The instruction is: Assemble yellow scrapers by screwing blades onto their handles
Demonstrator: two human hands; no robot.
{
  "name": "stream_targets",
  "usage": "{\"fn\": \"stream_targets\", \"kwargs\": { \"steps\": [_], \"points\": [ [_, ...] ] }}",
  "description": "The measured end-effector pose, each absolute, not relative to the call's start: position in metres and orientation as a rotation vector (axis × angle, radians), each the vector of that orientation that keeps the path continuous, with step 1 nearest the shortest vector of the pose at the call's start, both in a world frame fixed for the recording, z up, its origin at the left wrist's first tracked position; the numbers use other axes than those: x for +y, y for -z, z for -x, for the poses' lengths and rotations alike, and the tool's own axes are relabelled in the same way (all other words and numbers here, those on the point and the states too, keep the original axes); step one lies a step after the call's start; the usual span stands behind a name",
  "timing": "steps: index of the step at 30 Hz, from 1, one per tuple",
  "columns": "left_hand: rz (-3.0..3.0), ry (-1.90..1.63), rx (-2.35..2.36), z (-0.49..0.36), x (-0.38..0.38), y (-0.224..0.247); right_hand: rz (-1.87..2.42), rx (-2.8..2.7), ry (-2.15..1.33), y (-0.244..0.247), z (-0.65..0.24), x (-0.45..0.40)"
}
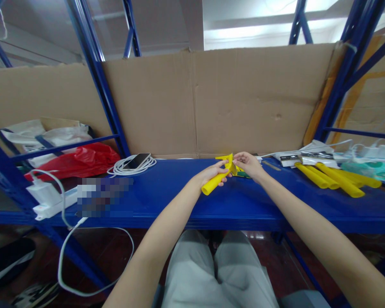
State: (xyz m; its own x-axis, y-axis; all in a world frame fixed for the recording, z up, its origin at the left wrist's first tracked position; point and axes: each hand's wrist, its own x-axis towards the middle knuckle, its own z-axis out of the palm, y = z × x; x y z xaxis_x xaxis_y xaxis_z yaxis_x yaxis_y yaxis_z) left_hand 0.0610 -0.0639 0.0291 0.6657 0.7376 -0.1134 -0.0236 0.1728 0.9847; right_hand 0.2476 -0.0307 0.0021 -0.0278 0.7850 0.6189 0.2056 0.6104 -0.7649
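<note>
My left hand [212, 174] is closed around a yellow tube [211, 185], its open round end pointing down toward me. At the tube's far end a flat yellow piece [229, 162] stands up, its exact form hard to make out. My right hand [246, 162] pinches the edge of that yellow piece between thumb and fingers. Behind and below the hands, a yellow and green item [242, 173] lies on the blue shelf top, partly hidden.
Several yellow tubes [336, 177] lie at the right beside white packets [317, 158]. A phone [137, 161] rests on a coiled white cable [118, 167]. At the left are a red bag [83, 160] and a power strip [56, 205]. A cardboard panel [244, 94] stands behind.
</note>
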Motion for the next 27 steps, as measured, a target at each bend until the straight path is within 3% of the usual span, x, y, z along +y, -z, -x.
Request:
{"fn": "stream_targets", "kwargs": {
  "steps": [7, 17, 22, 27],
  "points": [
    [-1.308, -0.599, 0.659, -0.06, -0.065, -0.03, 0.901, -1.572, -0.448, 0.002, -0.25, -0.025],
    [-1.21, -0.742, 0.636, -0.061, -0.062, -0.032, 1.287, -1.669, -0.04, 0.004, -0.25, -0.029],
    [-1.082, -0.916, 0.71, -0.059, -0.056, -0.033, 1.717, -1.95, 0.154, -0.006, -0.261, -0.041],
    [-1.017, -0.958, 0.835, -0.059, -0.054, -0.034, 2.101, -2.184, -0.016, -0.01, -0.273, -0.049]
  ]
}}
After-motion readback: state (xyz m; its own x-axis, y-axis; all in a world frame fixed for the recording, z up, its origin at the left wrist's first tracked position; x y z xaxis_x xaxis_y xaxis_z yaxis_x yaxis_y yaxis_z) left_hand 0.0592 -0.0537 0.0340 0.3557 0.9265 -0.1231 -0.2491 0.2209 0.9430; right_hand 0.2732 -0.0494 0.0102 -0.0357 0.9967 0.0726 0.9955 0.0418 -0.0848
